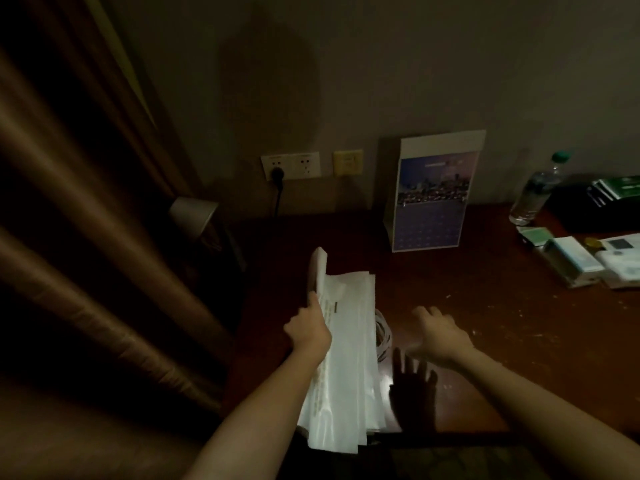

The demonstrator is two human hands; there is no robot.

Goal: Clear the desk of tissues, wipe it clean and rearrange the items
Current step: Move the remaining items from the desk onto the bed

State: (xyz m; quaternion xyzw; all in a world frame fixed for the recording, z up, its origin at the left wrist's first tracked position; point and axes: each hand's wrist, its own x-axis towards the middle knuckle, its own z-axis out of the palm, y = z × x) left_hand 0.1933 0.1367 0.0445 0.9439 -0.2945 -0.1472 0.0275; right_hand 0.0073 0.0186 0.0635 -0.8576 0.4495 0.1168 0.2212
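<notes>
Gripping with left hand point(308, 329) the white sheets point(349, 341) at lower centre of frame, over desk point(450, 271) edge; right hand point(438, 332) spread, empty, hovering beside. Seemingly early: specks point(498, 306) unwiped, boxes point(571, 261) at right unarranged.

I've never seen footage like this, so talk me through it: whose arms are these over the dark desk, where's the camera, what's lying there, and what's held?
There is no machine: this is one picture from a camera worn on a person's head, looking down at their own arms. The left hand grips a stack of white sheets at the left end of the desk. The right hand is open, fingers spread, holding nothing. A white cable shows beside the sheets. Further back stand a calendar card and a water bottle, with small boxes at the right.
</notes>
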